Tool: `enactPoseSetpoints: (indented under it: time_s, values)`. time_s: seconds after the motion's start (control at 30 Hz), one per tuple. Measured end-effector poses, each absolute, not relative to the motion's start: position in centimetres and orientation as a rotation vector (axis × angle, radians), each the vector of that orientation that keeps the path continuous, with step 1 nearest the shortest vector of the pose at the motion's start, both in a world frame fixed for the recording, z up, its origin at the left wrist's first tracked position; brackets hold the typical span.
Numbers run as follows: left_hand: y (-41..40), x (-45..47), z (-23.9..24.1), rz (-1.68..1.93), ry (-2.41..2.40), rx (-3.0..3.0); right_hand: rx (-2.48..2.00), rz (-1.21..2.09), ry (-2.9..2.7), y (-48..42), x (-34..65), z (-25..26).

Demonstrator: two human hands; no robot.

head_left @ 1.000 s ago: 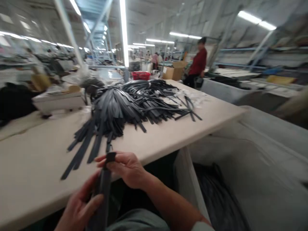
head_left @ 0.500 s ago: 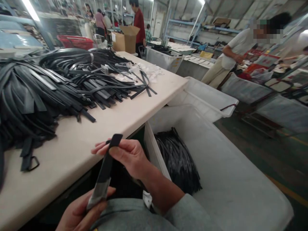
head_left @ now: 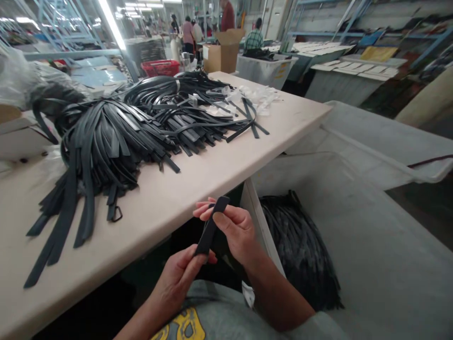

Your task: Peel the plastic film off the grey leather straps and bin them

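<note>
A black strap [head_left: 208, 231] is held between both hands in front of my body, just off the table's front edge. My right hand [head_left: 235, 226] pinches its upper end between thumb and fingers. Lower down, my left hand [head_left: 184, 269] is closed round the strap, thumb on top. The strap's remaining length is hidden by the hands. On the table [head_left: 198, 184] lies a large heap of black straps [head_left: 106, 127], one with a small metal loop [head_left: 116, 214] at its end. A second bundle [head_left: 187, 118] sits behind it.
To my right stands a white bin [head_left: 368, 236] with a pile of black straps [head_left: 300, 250] inside. Another white bin [head_left: 382, 137] is beyond it. A cardboard box [head_left: 222, 52], a red basket [head_left: 160, 67] and clear plastic scraps [head_left: 260, 97] are farther back. People work in the distance.
My view has turned left, so the scene has shifted right. My left hand has slid up the strap toward my right hand, covering the pale wrapped-looking part seen before.
</note>
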State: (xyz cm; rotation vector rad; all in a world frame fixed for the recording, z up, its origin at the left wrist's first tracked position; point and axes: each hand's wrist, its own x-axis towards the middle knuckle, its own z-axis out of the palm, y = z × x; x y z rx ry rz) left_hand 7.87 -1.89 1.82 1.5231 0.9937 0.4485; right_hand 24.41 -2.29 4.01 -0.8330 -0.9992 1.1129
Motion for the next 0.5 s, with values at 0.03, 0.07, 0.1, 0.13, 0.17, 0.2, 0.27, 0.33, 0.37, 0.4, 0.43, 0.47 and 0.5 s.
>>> enactPoseSetpoints:
  time_s: [0.03,0.07,0.1,0.13,0.17,0.2,0.27,0.33,0.37,0.4,0.43,0.47,0.5]
  values:
    - [-2.0,8.0,1.6,0.428,0.986,1.557,-0.846,1.067,-1.005,-2.5,24.8,4.1]
    - [-2.2,8.0,1.3,0.406,0.978,1.576,-0.856,1.014,-0.997,-2.7,25.5,4.3]
    - [-2.3,8.0,0.9,0.396,0.979,1.576,-0.862,0.942,-0.974,-2.9,26.3,4.6]
    - [-2.4,7.8,0.5,0.404,0.988,1.554,-0.865,0.845,-0.942,-3.1,27.5,5.0]
    - [-2.4,7.5,0.0,0.419,1.003,1.505,-0.872,0.724,-0.912,-3.3,28.8,5.5]
    - [-2.3,7.1,-0.5,0.434,1.021,1.435,-0.890,0.582,-0.888,-3.6,30.4,6.1]
    - [-2.0,6.1,-1.4,0.469,1.081,1.271,-0.955,0.265,-0.883,-4.3,33.9,7.5]
    - [-1.5,5.0,-2.0,0.493,1.141,1.142,-1.028,-0.016,-0.924,-5.1,37.4,8.7]
    - [-1.2,4.6,-2.1,0.502,1.172,1.101,-1.059,-0.111,-0.946,-5.3,39.0,9.0]
    - [-1.0,4.3,-2.2,0.514,1.200,1.075,-1.100,-0.173,-0.972,-5.5,40.4,9.0]
    - [-0.8,4.0,-2.2,0.519,1.219,1.057,-1.160,-0.196,-1.005,-5.4,41.7,8.7]
    - [-0.7,3.8,-2.1,0.519,1.232,1.046,-1.246,-0.187,-1.045,-5.2,42.9,8.1]
    - [-0.6,3.6,-2.1,0.522,1.242,1.040,-1.369,-0.164,-1.095,-4.9,44.0,7.2]
